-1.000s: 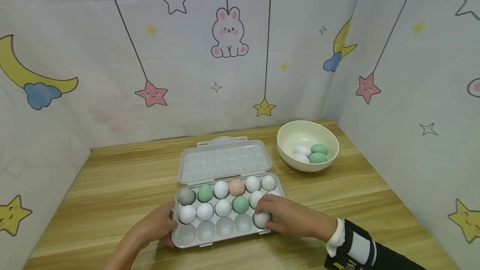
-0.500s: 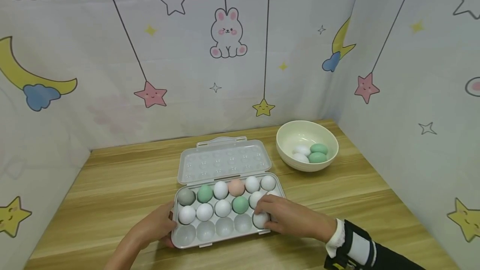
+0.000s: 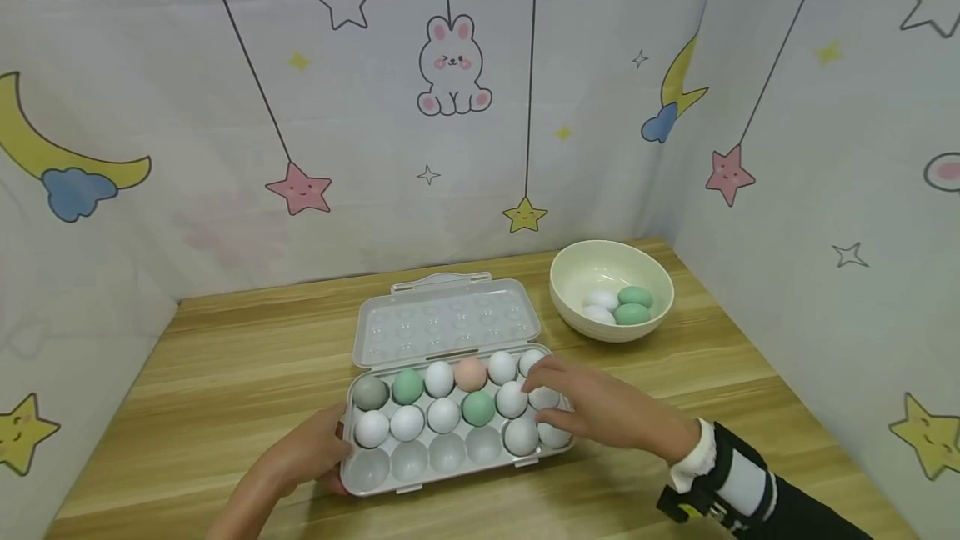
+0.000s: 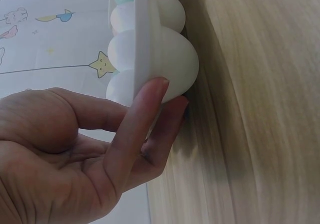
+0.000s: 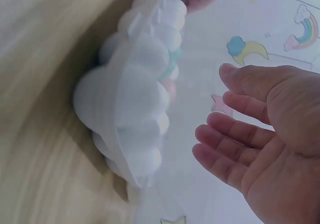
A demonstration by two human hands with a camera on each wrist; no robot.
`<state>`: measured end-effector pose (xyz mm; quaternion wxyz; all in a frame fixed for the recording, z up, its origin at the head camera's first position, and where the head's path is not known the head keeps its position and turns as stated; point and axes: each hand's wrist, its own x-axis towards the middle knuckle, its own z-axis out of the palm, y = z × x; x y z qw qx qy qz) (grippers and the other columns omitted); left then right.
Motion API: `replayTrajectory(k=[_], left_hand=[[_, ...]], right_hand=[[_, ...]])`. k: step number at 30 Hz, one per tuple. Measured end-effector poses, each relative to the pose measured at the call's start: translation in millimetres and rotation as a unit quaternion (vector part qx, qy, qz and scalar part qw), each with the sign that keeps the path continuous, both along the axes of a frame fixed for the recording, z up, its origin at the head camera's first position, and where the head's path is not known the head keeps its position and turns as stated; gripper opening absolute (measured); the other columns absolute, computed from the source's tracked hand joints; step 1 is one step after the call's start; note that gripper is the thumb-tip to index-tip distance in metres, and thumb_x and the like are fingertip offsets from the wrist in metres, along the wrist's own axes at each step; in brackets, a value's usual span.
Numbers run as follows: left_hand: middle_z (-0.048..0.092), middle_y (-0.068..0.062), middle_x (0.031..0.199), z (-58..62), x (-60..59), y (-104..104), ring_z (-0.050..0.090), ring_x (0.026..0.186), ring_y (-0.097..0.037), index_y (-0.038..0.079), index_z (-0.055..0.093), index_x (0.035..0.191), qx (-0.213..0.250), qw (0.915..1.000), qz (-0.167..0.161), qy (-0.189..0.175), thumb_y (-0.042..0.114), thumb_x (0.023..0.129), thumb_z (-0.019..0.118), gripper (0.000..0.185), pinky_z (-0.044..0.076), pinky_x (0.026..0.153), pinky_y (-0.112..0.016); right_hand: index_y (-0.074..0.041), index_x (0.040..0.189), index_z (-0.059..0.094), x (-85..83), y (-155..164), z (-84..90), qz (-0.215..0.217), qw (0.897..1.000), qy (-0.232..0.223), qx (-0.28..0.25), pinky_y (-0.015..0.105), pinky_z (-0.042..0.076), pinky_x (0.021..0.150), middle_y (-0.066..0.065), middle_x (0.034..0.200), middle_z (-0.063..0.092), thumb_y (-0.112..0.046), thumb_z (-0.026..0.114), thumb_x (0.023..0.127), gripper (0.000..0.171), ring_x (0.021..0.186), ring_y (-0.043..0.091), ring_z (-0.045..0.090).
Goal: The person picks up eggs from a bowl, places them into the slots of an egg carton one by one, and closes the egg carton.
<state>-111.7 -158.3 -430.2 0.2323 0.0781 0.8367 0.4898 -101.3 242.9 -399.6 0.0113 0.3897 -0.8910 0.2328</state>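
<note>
Left hand gripping egg tray, bowl with perhaps four eggs

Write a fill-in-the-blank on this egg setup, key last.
Only the ____ grip holds the tray.
Counting from the lid, the pink egg sits in row ____.
The row farthest from the lid has ____ empty cups.
In the bowl, two visible eggs are white, two ____.
Missing: left; one; four; green.
</note>
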Motion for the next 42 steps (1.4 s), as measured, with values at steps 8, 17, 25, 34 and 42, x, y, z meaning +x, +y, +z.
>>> replayTrajectory(k=[8,17,25,34,42], left_hand=[[0.058,-0.020,0.090,0.3,-0.2,-0.2,0.066,0.067,-0.027,-0.016,0.045,0.121,0.002,1.0000,-0.003,0.004,-0.015,0.080,0.050,0.041,0.064,0.055,-0.046],[0.058,-0.020,0.089,2.3,1.1,2.1,0.066,0.066,-0.027,-0.016,0.045,0.121,-0.009,0.9999,0.007,0.008,-0.015,0.080,0.050,0.042,0.064,0.054,-0.044],[0.059,-0.020,0.090,2.9,1.3,3.5,0.067,0.069,-0.027,-0.016,0.045,0.122,-0.012,0.9998,0.011,0.008,-0.015,0.080,0.050,0.042,0.064,0.053,-0.042],[0.059,-0.020,0.090,2.5,0.8,1.7,0.068,0.070,-0.028,-0.018,0.044,0.122,-0.002,0.9999,0.001,0.011,-0.015,0.081,0.049,0.041,0.064,0.055,-0.046],[0.059,-0.020,0.089,1.1,1.0,0.8,0.068,0.069,-0.028,-0.018,0.045,0.121,0.001,0.9999,0.000,0.017,-0.014,0.081,0.049,0.040,0.065,0.056,-0.048]], right_hand=[[-0.008,0.122,0.066,-10.0,27.9,27.1,-0.034,0.995,0.094,-0.019,0.040,0.057,0.097,0.003,0.123,0.064,-0.015,0.079,0.091,0.034,0.115,0.020,0.060],[-0.002,0.117,0.067,-25.2,56.6,52.5,-0.078,0.983,0.164,-0.030,0.050,0.056,0.096,0.010,0.118,0.066,-0.007,0.084,0.083,0.038,0.114,0.030,0.062],[0.001,0.130,0.063,-39.8,81.4,76.5,-0.154,0.985,0.069,0.024,0.057,0.048,0.107,0.017,0.130,0.062,-0.014,0.076,0.094,0.040,0.126,0.037,0.054],[0.004,0.132,0.062,-65.8,109.0,83.2,-0.179,0.982,0.047,0.044,0.059,0.046,0.109,0.023,0.134,0.061,-0.013,0.072,0.097,0.040,0.129,0.042,0.053],[0.006,0.136,0.060,-88.1,121.6,73.8,-0.215,0.973,0.007,0.077,0.063,0.044,0.111,0.028,0.140,0.057,-0.011,0.069,0.098,0.043,0.132,0.046,0.051]])
